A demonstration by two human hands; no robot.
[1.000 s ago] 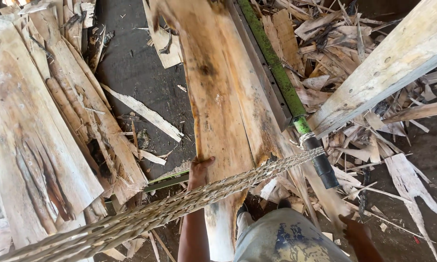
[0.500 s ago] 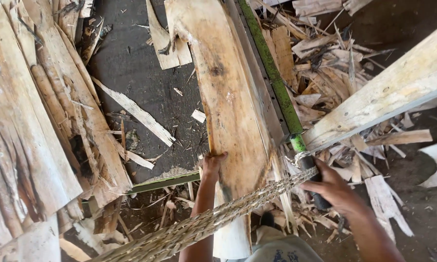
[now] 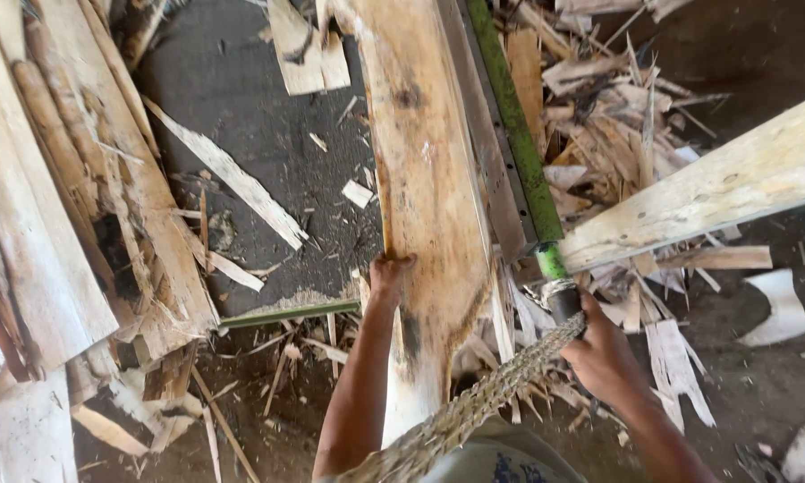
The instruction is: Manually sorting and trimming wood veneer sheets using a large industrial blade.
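Plank (image 3: pixel 425 179): my left hand (image 3: pixel 389 273) grips its edge; my right hand (image 3: pixel 599 353) has now closed, seemingly, on the green lever's black grip (image 3: pixel 563 302).

A plank (image 3: pixel 425 206) runs up the middle, with a rail (image 3: pixel 485 152) and a pole (image 3: pixel 514 134) along its right side. The left hand (image 3: pixel 390 274) is on the plank's left edge, the right hand (image 3: pixel 604 353) at the pole's near end. A rope (image 3: pixel 474 402) crosses the plank's near end. Slabs (image 3: pixel 54 206) lie left, a beam (image 3: pixel 707 192) right over scraps (image 3: pixel 617 134)
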